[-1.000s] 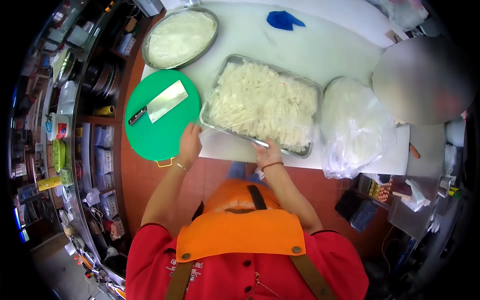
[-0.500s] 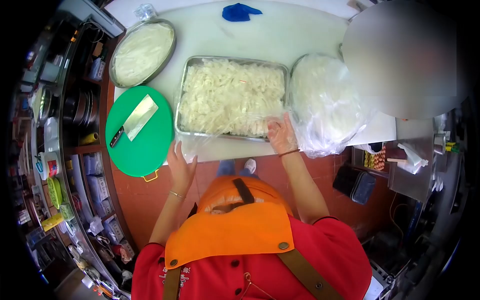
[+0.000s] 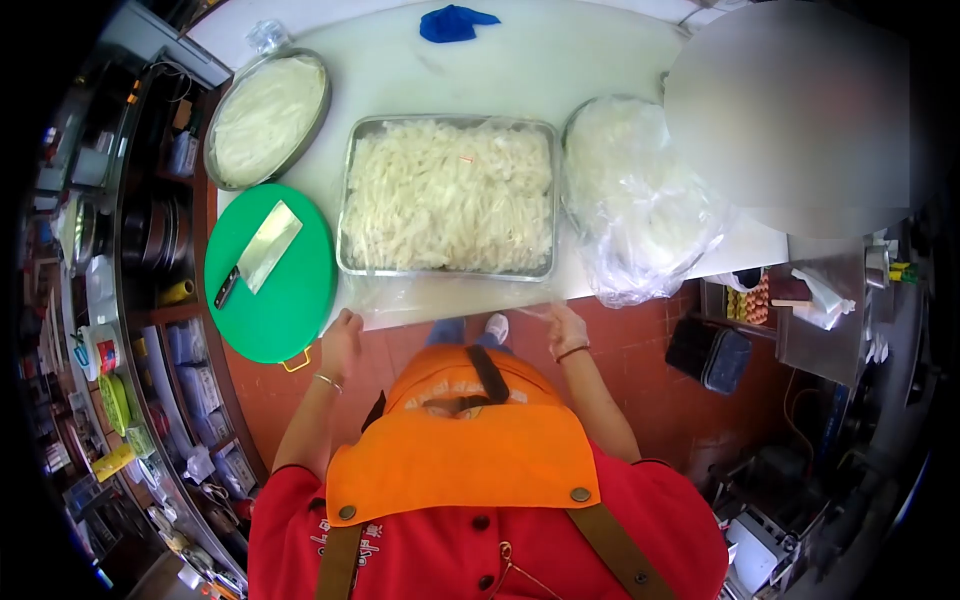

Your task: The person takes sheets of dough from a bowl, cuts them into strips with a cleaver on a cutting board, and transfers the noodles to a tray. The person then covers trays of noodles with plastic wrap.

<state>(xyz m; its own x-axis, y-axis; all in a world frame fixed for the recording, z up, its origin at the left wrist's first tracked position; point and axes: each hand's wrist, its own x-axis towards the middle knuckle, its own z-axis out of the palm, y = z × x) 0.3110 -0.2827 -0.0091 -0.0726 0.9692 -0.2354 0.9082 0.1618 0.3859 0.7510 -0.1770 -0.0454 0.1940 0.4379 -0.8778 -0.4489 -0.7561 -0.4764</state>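
Observation:
A metal tray (image 3: pixel 350 262) full of pale, noodle-like strips (image 3: pixel 450 200) lies on the white table. Clear plastic film (image 3: pixel 450 288) stretches along the tray's front side, between my two hands. My left hand (image 3: pixel 343 340) is closed at the table's front edge, near the green board, and seems to grip the film's left end. On the right, my right hand (image 3: pixel 568 332) is closed on the film's other end, just off the table edge. Neither hand touches the tray.
A cleaver (image 3: pixel 268 250) lies on the green round board (image 3: pixel 300 310). Behind it is a round pan (image 3: pixel 268 118) of white food. A plastic-covered round container (image 3: pixel 640 200) sits right of the tray. A blue cloth (image 3: pixel 456 22) lies at the back. Shelves line the left.
Both hands have drawn back toward my body from the tray and closed. The film edge has come away from the tray's near corner toward me. The view has shifted, too.

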